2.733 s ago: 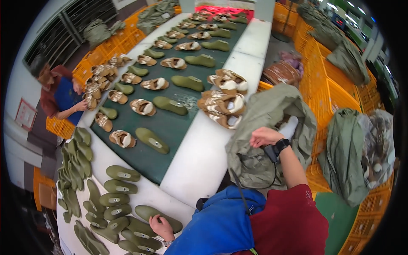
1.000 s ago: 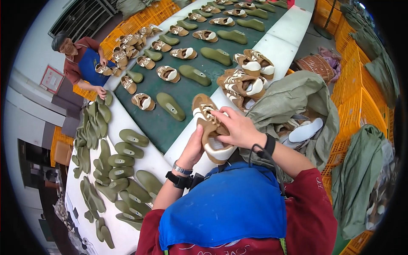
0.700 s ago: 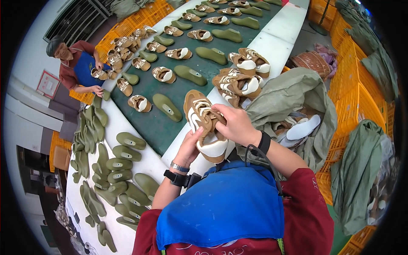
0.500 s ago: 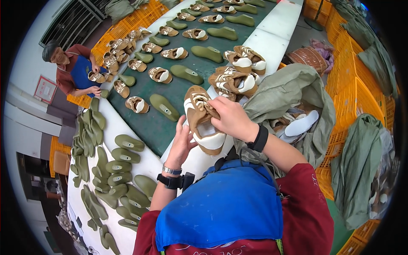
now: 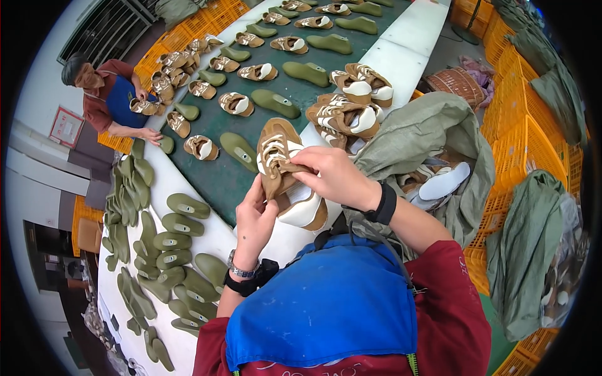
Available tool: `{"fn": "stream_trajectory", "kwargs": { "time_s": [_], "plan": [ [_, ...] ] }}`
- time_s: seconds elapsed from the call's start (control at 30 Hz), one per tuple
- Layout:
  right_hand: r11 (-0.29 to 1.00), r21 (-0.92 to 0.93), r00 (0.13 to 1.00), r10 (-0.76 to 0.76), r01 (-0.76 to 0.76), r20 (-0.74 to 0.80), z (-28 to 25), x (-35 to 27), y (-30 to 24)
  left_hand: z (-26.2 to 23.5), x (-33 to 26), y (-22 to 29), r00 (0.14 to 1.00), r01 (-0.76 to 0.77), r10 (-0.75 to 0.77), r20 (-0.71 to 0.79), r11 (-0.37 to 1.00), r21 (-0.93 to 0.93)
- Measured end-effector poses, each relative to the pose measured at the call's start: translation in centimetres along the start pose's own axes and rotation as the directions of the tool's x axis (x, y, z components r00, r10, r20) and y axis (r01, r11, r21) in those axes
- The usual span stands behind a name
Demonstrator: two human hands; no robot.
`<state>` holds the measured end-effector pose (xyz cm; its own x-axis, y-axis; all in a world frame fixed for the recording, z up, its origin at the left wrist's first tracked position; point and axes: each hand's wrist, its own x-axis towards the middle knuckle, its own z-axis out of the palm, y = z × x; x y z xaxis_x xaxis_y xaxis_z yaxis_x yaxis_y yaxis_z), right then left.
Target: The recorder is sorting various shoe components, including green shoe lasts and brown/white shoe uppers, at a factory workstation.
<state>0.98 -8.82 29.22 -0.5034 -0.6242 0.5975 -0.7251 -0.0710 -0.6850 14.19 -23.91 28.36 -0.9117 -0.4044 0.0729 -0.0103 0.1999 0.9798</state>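
Note:
In front of my chest, a brown and white lace-up sneaker [image 5: 276,139] is tilted with its toe pointing away. My left hand [image 5: 255,218] has thumb and fingers closed on the left edge of the shoe's opening. On the other side my right hand [image 5: 329,178] pinches the opening's upper edge beside the laces. Between the hands the pale insole and white heel show. Just beyond the shoe a green shoe last [image 5: 238,151] lies on the dark green belt [image 5: 216,182], among rows of alternating sneakers and lasts.
Stacked sneakers [image 5: 345,119] stand right of the belt, beside a grey-green sack [image 5: 401,141] with more shoes inside. Many green lasts [image 5: 182,224] cover the white table [image 5: 164,183] at left. Orange crates [image 5: 517,150] line the right. Across the belt, a co-worker [image 5: 119,97] handles a shoe.
My left hand has gone from open fingers beside the sneaker to gripping its opening. The sneaker has shifted slightly left and away. The co-worker's hand has moved over a last.

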Motion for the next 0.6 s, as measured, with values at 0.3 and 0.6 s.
{"fn": "stream_trajectory", "kwargs": {
  "time_s": [0.3,0.6],
  "plan": [
    [0.991,-0.041,0.992,-0.125,0.125,0.01,1.1,0.9,-0.8,0.0,0.8,1.7,0.933,-0.223,0.36,0.012,0.55,0.805],
    [0.998,0.03,0.999,-0.053,0.053,0.007,0.2,1.7,-2.7,-0.7,0.6,2.2,0.914,-0.265,0.403,-0.043,0.675,0.689]
  ]
}}
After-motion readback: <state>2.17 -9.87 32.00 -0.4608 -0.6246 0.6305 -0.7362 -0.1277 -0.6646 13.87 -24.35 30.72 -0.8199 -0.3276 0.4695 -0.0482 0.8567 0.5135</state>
